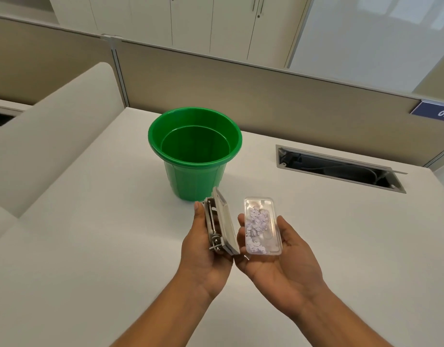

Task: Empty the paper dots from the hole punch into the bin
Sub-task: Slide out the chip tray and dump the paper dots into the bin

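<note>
Our left hand (206, 249) grips the hole punch (221, 225); our right hand (273, 256) cradles its detached clear tray (263, 225) of paper dots (257, 221). Next we should tip it over the green bin (194, 149) ahead.

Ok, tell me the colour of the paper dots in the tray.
Pale lilac paper dots, clearest in the head view.
</note>
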